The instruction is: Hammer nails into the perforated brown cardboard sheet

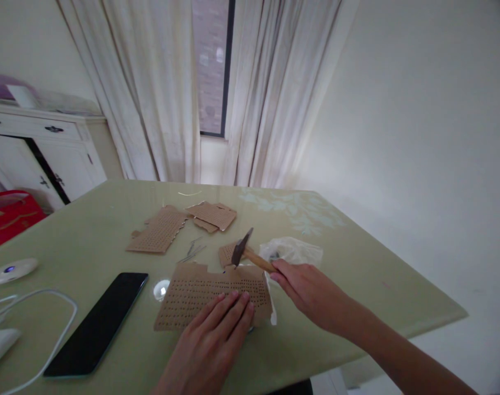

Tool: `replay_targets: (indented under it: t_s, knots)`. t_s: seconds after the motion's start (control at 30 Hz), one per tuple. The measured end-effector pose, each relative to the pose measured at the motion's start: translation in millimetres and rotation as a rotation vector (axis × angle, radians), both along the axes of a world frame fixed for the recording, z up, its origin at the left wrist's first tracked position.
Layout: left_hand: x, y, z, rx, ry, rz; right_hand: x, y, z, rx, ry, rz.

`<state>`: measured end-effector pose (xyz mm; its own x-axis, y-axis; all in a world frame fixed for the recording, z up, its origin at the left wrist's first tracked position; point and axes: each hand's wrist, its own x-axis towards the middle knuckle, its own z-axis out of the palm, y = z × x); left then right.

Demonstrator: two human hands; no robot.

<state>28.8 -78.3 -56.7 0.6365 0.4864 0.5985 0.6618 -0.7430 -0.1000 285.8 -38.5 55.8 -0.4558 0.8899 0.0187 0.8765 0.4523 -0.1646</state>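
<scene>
My right hand [301, 285] is wrapped round the wooden handle of a hammer [258, 260]. The hammer's dark metal head is raised at the far edge of a brown cardboard piece [188, 299] punched with rows of small holes. On this cardboard my left hand [217, 334] lies flat, fingers stretched out, pressing it near its right half. A smaller perforated cardboard piece [226, 254] lies just beyond, partly behind the hammer head. Several loose nails [192, 253] rest on the table to the left of it. Whether a nail stands under the hammer head I cannot tell.
More perforated cardboard [162, 230] lies farther back, with a stack of cardboard pieces [212, 215] beside it. A clear plastic bag [293, 250] sits right of the hammer. Left are a black phone [100, 323], a white cable [71, 323] and a white oval device [13, 270].
</scene>
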Motion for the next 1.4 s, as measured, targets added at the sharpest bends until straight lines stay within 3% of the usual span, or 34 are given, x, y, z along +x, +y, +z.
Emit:
replay_targets:
  t_s: [0.1, 0.37, 0.6, 0.67, 0.77, 0.87, 0.97, 1.03, 1.1, 1.17, 1.2, 1.3, 1.4]
  knots:
    - [2.8, -0.7, -2.5, 0.009, 0.0, 0.006, -4.0, 2.2, -6.1, 0.008, -0.017, 0.01]
    - [1.9, -2.2, 14.6, 0.064, 0.051, -0.005, -0.3, -2.3, -5.8, -0.005, -0.047, 0.023]
    - [3.4, -3.4, 12.8, 0.033, 0.051, 0.004, 1.9, 1.8, -19.5, -0.061, 0.187, 0.004]
    - [3.5, -2.0, 13.3, 0.018, 0.061, 0.003, 3.8, 5.9, -24.1, -0.092, 0.316, -0.019]
    - [5.0, -1.7, 17.2, -0.003, 0.097, -0.017, 7.9, 14.2, -38.8, -0.186, 0.705, -0.117]
    - [4.4, -5.3, 25.9, 0.035, 0.053, -0.04, 12.7, 22.7, -65.3, -0.287, 0.953, -0.2]
    - [-12.8, -2.7, 41.4, 0.017, -0.085, -0.041, 19.0, 28.7, -93.9, -0.362, 1.16, -0.263]
    - [-37.5, 11.5, 54.5, -0.102, -0.232, 0.039, 24.1, 30.3, -108.5, -0.405, 1.28, -0.291]
    - [-67.4, 38.8, 66.2, -0.296, -0.352, 0.277, 29.2, 30.1, -118.3, -0.444, 1.389, -0.314]
    - [-92.8, 75.0, 71.7, -0.527, -0.26, 0.541, 33.5, 28.8, -123.8, -0.478, 1.48, -0.331]
    - [-101.6, 93.8, 71.0, -0.625, -0.142, 0.603, 35.2, 28.0, -125.5, -0.493, 1.516, -0.336]
    - [-110.9, 140.7, 56.6, -0.725, -0.024, 0.615, 38.4, 25.6, -128.0, -0.528, 1.591, -0.341]
    - [-107.5, 164.9, 34.8, -0.789, 0.05, 0.623, 39.4, 22.7, -128.6, -0.547, 1.63, -0.346]
